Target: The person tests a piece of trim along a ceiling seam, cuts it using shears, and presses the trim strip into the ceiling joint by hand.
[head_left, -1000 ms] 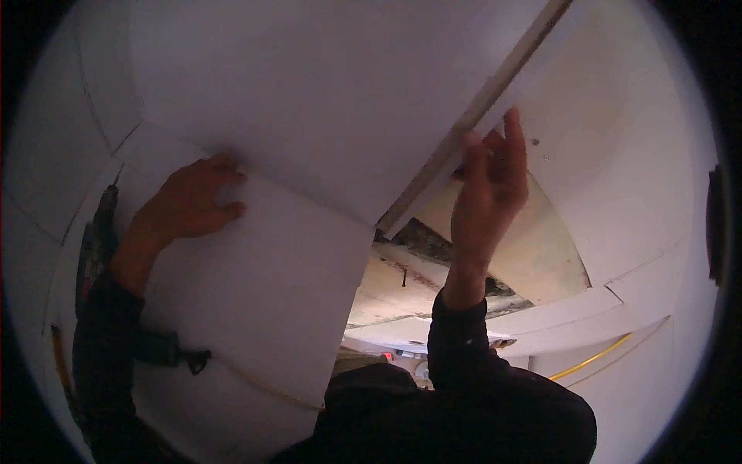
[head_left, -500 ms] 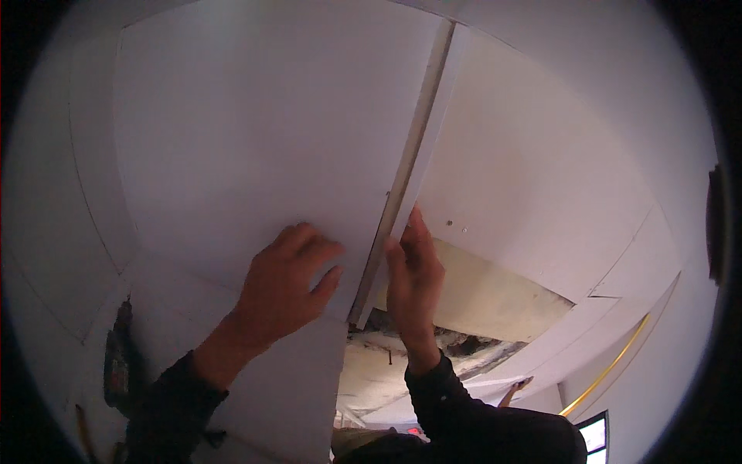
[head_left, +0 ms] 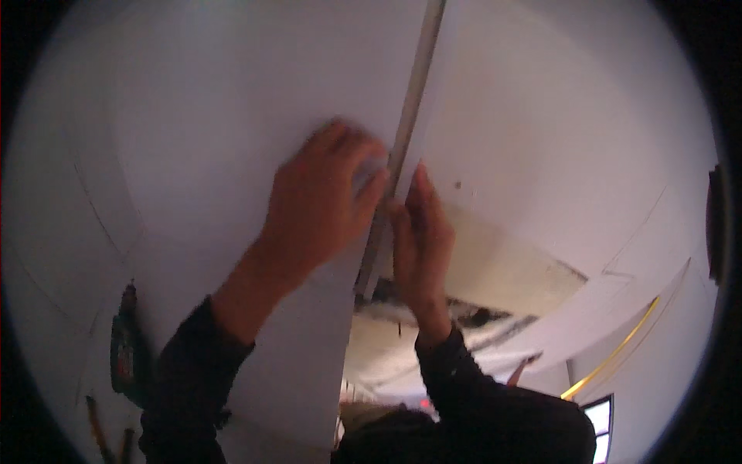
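A large white panel [head_left: 255,100] fills the upper left of the view. My left hand [head_left: 321,209] lies flat on it, fingers spread, close to its right edge. A grey strip [head_left: 410,116] runs down that edge. My right hand [head_left: 421,240] is pressed edge-on against the strip, fingers straight and together. Right of the strip lies a second white panel [head_left: 556,131] with a small dark dot on it. The two hands almost touch across the strip. Both sleeves are dark.
Below the hands an opening [head_left: 495,286] shows rough beige and dark material. A dark green tool [head_left: 124,348] sits at the lower left. A yellow curved line [head_left: 618,352] runs along the lower right.
The view has shifted and the hands have come together at the strip. My left hand slid right and up along the panel; my right hand moved up along the strip.
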A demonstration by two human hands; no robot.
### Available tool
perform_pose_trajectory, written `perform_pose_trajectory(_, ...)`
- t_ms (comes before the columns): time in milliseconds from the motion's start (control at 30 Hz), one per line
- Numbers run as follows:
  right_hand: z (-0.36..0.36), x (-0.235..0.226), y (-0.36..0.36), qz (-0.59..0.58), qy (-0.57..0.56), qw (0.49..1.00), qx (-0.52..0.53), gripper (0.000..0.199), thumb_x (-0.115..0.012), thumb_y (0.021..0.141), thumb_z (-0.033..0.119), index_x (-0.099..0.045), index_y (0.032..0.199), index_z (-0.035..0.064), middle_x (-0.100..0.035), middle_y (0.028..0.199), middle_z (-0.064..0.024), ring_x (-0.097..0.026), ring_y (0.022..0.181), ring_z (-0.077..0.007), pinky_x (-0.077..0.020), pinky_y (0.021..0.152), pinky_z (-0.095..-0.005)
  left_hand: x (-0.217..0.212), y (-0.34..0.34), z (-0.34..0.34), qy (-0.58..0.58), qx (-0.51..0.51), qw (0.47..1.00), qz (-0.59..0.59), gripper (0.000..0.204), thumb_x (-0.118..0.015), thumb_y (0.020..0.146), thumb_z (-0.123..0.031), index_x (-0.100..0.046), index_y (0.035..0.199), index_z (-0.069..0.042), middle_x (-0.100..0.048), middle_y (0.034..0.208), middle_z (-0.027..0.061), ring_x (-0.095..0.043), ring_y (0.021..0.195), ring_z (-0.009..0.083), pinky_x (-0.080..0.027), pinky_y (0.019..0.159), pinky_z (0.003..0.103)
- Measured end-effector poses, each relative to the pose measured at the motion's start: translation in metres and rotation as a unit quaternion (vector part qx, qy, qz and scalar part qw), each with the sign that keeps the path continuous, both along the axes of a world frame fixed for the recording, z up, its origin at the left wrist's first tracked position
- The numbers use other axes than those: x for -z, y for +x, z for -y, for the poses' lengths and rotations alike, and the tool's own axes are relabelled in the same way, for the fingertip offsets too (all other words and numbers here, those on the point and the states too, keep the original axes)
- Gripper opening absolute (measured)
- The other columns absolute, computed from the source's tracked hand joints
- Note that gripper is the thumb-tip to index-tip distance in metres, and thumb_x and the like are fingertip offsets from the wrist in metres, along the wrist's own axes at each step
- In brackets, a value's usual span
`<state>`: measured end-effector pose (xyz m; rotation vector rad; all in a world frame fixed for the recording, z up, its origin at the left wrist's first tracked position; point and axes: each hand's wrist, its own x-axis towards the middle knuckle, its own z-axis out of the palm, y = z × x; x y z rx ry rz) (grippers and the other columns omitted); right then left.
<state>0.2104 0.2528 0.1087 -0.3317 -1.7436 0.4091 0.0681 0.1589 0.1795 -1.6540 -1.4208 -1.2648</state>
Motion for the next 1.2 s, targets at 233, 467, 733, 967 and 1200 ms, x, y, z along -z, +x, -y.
perform_pose_trajectory(233,-0.002,-0.004,0.016,0.018,-0.105,0.991,-0.078,0.059,-0.072,0.101,0.006,-0.055,0.157,0.0077,-0.074,0.092,-0.0052,-0.063,0.084,-0.0085,-0.0529,0.079,-0.026,0.01,0.007,-0.01,-0.105,0.047,0.99,0.078,0.016,-0.08,0.093,-0.015,-0.073,0.102,-0.004,-0.076,0.088,0.011,-0.073,0.078,0.0204,-0.059,0.075,0.034)
perform_pose_trajectory(467,-0.009,-0.001,0.015,-0.013,-0.088,0.99,-0.107,0.055,-0.074,0.1,0.008,-0.058,0.153,0.0048,-0.075,0.094,-0.0027,-0.062,0.087,-0.0053,-0.0519,0.079,-0.0234,0.049,0.009,0.015,-0.269,-0.019,0.958,0.097,0.016,-0.075,0.092,-0.021,-0.076,0.099,-0.006,-0.076,0.087,0.0131,-0.075,0.079,0.0326,-0.059,0.075,0.044)
perform_pose_trajectory(733,-0.016,0.0,0.01,-0.015,-0.059,0.99,-0.125,0.05,-0.071,0.101,0.008,-0.059,0.149,0.0044,-0.065,0.134,-0.0207,-0.063,0.121,-0.0262,-0.0531,0.102,-0.0421,0.121,-0.016,0.056,-0.497,-0.039,0.867,-0.008,0.024,-0.069,0.096,-0.018,-0.078,0.118,-0.012,-0.077,0.107,0.0155,-0.073,0.096,0.0363,-0.059,0.089,0.046)
perform_pose_trajectory(967,-0.018,-0.004,0.008,-0.006,-0.005,0.99,-0.143,0.05,-0.061,0.103,-0.006,-0.054,0.152,-0.0033,-0.066,0.145,-0.0206,-0.064,0.132,-0.0247,-0.0528,0.111,-0.0394,0.15,-0.007,0.064,-0.517,0.001,0.854,-0.054,0.044,-0.069,0.095,-0.02,-0.068,0.14,-0.017,-0.068,0.116,0.0154,-0.07,0.103,0.0366,-0.059,0.088,0.047)
perform_pose_trajectory(1200,0.001,-0.011,-0.001,-0.114,-0.143,0.958,-0.22,0.049,-0.061,0.104,-0.002,-0.053,0.152,-0.0067,-0.069,0.138,-0.0207,-0.068,0.126,-0.0237,-0.0558,0.106,-0.0377,0.17,0.016,0.059,-0.474,-0.064,0.874,-0.081,0.052,-0.066,0.1,-0.029,-0.058,0.15,-0.021,-0.066,0.119,0.0181,-0.071,0.1,0.0352,-0.06,0.08,0.049)
